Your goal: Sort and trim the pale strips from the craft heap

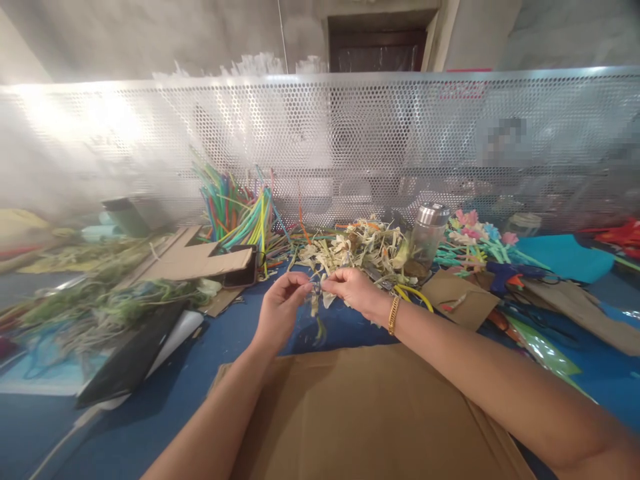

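Note:
My left hand [283, 307] and my right hand [357, 291] meet over the blue tabletop, each closed in a pinch. Between the fingertips is a small pale artificial flower [315, 305], with cream petal-like parts; its exact shape is blurred. A green-yellow tip [321, 329] hangs below it. Right behind the hands lies a heap of cream artificial flowers [357, 247] with thin stems. A gold bracelet [394, 316] circles my right wrist. Under my forearms lies a brown cardboard sheet [370, 413].
Colourful craft stems [240, 210] stand at the back, by a perforated metal screen [300, 133]. A glass bottle [429, 233], pink and blue flowers [475, 230] and a dark blue glue gun [515, 272] are on the right. Green strands [115, 300] and a black flat object [135, 353] lie left.

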A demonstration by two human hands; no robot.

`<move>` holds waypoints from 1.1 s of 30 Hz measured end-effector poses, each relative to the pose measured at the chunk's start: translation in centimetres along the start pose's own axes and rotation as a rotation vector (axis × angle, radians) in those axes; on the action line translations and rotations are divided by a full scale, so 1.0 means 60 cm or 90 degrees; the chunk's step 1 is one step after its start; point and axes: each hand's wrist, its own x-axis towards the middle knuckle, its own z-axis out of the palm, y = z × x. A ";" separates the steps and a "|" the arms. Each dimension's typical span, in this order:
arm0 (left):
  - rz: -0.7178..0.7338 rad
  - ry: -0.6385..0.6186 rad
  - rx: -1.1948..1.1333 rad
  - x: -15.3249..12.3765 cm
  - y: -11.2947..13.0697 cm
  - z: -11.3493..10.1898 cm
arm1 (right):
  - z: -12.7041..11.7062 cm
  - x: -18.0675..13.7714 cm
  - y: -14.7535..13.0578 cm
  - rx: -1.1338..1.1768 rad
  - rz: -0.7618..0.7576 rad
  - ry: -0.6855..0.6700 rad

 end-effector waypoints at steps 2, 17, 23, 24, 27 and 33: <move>-0.062 0.035 -0.121 0.000 -0.002 0.002 | -0.005 0.001 0.000 -0.066 -0.048 0.024; -0.086 0.101 -0.270 -0.002 0.005 0.012 | -0.002 0.003 0.012 -0.291 -0.240 0.185; -0.106 0.051 -0.284 -0.012 0.011 0.023 | 0.050 -0.028 0.004 0.075 -0.087 0.002; -0.109 0.027 -0.273 -0.014 0.014 0.024 | 0.054 -0.031 0.002 0.113 -0.077 -0.003; -0.066 0.022 -0.226 -0.018 0.021 0.020 | 0.057 -0.030 0.005 0.179 -0.044 0.010; 0.045 0.193 -0.002 -0.004 0.020 -0.007 | 0.045 -0.021 0.018 0.195 -0.044 0.089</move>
